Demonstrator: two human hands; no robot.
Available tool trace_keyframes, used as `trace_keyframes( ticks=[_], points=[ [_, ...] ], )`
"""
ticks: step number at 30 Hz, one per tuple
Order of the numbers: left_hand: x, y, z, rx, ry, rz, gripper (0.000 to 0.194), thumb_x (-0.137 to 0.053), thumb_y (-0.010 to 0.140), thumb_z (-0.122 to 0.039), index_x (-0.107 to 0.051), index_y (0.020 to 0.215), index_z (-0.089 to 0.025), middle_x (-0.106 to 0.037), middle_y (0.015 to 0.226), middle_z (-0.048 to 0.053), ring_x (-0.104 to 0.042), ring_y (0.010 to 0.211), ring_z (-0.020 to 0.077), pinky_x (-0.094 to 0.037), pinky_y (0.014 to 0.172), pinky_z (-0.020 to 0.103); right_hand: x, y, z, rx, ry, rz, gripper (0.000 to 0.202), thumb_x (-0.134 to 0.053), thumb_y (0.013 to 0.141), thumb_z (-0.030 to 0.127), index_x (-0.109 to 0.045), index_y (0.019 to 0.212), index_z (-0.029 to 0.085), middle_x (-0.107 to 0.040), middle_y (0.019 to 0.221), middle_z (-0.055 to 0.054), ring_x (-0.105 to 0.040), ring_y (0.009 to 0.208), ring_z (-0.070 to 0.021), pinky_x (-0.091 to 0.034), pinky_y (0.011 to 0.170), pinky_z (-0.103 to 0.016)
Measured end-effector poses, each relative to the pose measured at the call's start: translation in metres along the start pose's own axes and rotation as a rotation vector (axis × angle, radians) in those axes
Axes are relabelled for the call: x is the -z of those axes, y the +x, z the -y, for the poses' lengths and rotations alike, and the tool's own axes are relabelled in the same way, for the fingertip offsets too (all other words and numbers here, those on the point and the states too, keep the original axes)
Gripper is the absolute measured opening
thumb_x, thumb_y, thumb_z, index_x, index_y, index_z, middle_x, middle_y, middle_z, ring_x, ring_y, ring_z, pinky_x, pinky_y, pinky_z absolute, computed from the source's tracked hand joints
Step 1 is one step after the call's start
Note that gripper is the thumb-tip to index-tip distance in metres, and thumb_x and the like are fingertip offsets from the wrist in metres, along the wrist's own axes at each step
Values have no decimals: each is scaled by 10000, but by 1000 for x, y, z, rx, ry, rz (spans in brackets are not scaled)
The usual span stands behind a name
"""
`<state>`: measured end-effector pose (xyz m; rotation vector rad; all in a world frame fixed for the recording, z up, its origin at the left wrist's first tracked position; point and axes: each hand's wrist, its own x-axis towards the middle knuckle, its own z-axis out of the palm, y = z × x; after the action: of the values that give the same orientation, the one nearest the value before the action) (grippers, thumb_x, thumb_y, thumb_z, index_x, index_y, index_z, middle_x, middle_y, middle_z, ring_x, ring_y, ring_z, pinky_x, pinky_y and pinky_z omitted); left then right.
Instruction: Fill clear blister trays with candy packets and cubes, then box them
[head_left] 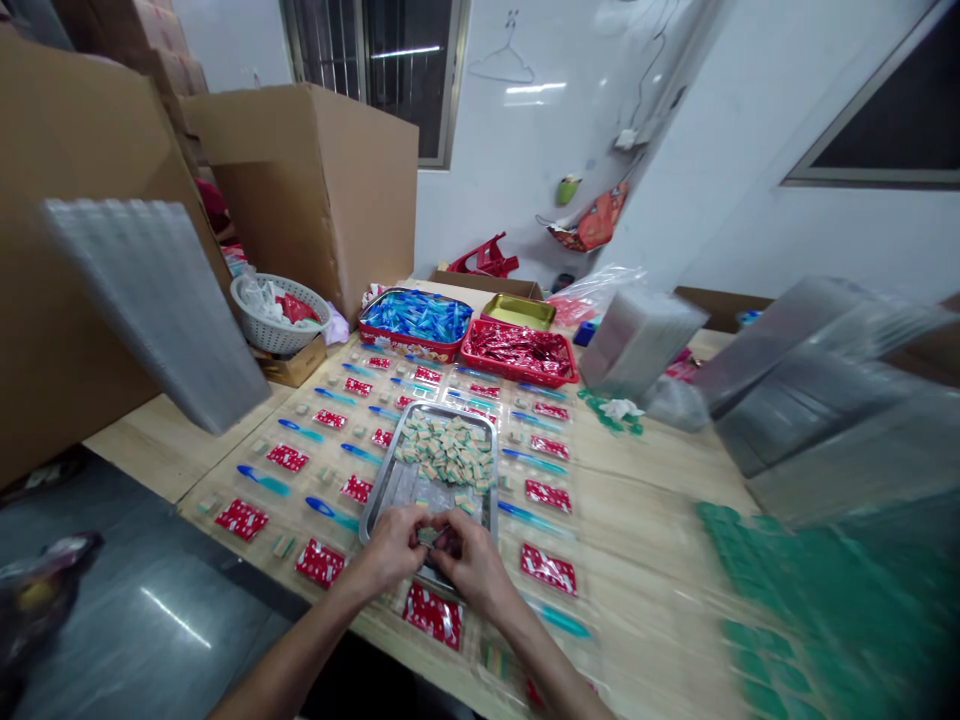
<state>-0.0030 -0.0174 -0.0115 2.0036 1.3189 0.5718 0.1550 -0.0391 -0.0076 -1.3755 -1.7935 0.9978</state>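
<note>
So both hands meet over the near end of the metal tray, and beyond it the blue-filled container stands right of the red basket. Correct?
Not quite: the head view shows the blue-filled container standing left of the red basket. The left hand and right hand meet over the near end of the metal tray.

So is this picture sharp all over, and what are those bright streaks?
Head view: the metal tray is fairly clear, but the green sheets at right and plastic stack at left are smeared; head view: white streaks on the wall and floor look like lamp reflections; head view: outer edges seem stretched.
</note>
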Motion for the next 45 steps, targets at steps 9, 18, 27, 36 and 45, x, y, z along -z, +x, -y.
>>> trace_keyframes(
  ticks=[9,18,27,36,45],
  points=[
    [5,-2,-6,16,8,3,229,-525,597,-72,-598,789,-170,-518,606,-45,-493,579,110,-310,541,210,-3,-1,-6,7,44,-7,258,-479,626,-3,-558,803,166,-584,694,5,-557,639,-138,-416,596,-233],
    [6,-2,-7,-6,32,-14,240,-490,609,-45,-607,776,-171,-535,627,-35,-494,604,114,-306,564,218,0,-1,-2,35,-64,-25,282,-498,603,12,-581,821,170,-604,745,-6,-547,694,-151,-403,631,-246],
    [6,-3,-7,46,2,-9,241,-540,598,-57,-593,803,-174,-509,584,-59,-486,561,106,-325,556,213,-5,2,2,24,-94,-20,251,-504,594,24,-567,788,171,-565,696,6,-523,649,-143,-378,600,-239],
    [6,-5,-6,57,19,-5,220,-527,617,-74,-600,799,-173,-519,601,-47,-501,576,115,-331,553,215,-4,1,-1,9,-43,-8,226,-499,607,24,-544,770,174,-565,682,11,-529,636,-141,-385,588,-234],
    [6,-5,-8,81,18,5,312,-489,605,-34,-599,862,-175,-588,689,-15,-548,659,147,-390,630,241,-8,1,7,102,-80,-67,274,-466,591,21,-578,781,184,-588,708,8,-534,656,-139,-396,618,-231]
  ],
)
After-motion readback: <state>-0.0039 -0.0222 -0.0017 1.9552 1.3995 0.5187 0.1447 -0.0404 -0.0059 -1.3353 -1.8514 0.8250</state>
